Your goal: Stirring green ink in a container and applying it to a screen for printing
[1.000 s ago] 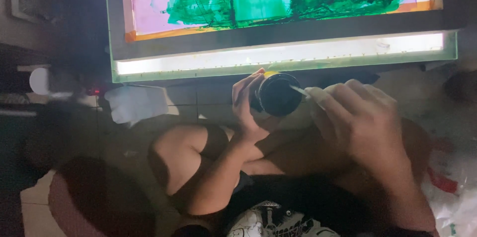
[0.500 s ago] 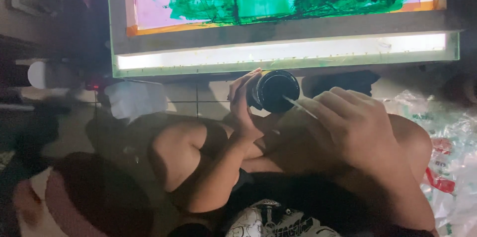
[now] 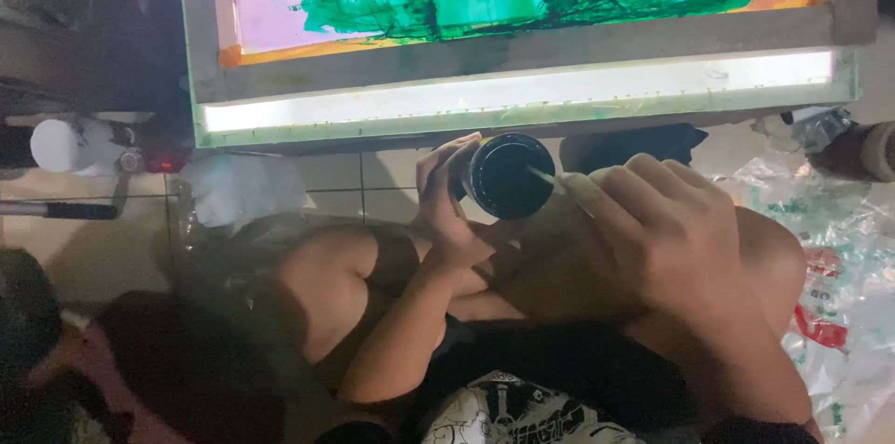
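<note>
At the centre of the frame our left hand [image 3: 446, 211] wraps the side of a small dark round jar [image 3: 508, 176], likely rigid, light and slick with ink, while our right hand [image 3: 667, 220] pinches a thin stick [image 3: 543, 177] dipped inside.

There are two hands, a left hand [image 3: 447, 211] and a right hand [image 3: 667, 230], one dark round jar [image 3: 508, 176], one thin pale stick [image 3: 543, 177], one framed printing screen [image 3: 522, 43], one white bottle [image 3: 70, 146], and what seems to be one crumpled white cloth [image 3: 244, 188].
</note>
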